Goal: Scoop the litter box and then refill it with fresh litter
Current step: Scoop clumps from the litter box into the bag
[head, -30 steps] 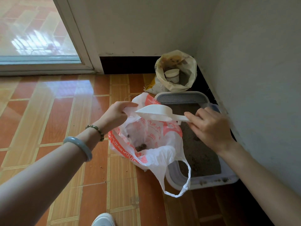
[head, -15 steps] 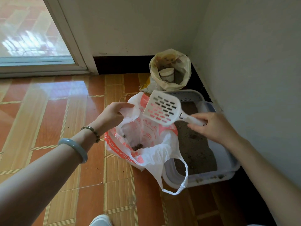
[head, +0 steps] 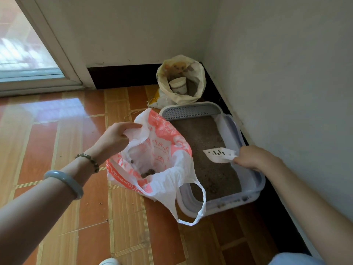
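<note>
Over floor tiles (head: pixel 57 150), bag (head: pixel 164 148) is being pinched open for waste by left hand (head: pixel 112 138); scoop (head: pixel 218 154) is being gripped by right hand (head: pixel 252 157).

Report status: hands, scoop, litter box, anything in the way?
Left hand grips plastic bag rim, bag open. Right hand holds litter scoop, head down inside the litter box. Bag's loose handle drapes over box's near corner.
</note>
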`<action>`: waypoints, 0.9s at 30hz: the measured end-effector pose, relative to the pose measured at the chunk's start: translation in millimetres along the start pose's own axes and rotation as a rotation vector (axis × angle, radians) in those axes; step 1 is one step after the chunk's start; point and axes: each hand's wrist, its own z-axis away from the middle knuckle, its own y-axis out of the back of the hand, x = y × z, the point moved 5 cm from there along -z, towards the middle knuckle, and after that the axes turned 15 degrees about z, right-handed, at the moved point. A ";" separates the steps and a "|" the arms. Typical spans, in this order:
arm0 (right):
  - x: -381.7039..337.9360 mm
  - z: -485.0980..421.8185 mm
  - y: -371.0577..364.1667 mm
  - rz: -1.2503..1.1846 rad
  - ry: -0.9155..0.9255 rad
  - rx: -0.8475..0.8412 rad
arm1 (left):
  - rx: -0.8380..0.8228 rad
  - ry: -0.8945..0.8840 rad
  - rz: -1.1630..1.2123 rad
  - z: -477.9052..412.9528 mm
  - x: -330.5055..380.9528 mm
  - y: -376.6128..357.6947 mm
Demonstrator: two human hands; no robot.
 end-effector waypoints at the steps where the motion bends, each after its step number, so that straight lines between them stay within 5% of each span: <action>1: 0.6 -2.4 -7.4 -0.006 -0.018 -0.049 | -0.002 -0.002 -0.002 -0.5 0.8 -0.9; 8: -10.8 -21.1 -37.6 0.125 0.005 -0.152 | 0.005 0.019 0.005 1.2 3.2 -2.2; 27: -59.4 -65.8 -42.2 -0.113 0.068 0.154 | 0.008 0.015 0.013 -1.5 9.5 3.0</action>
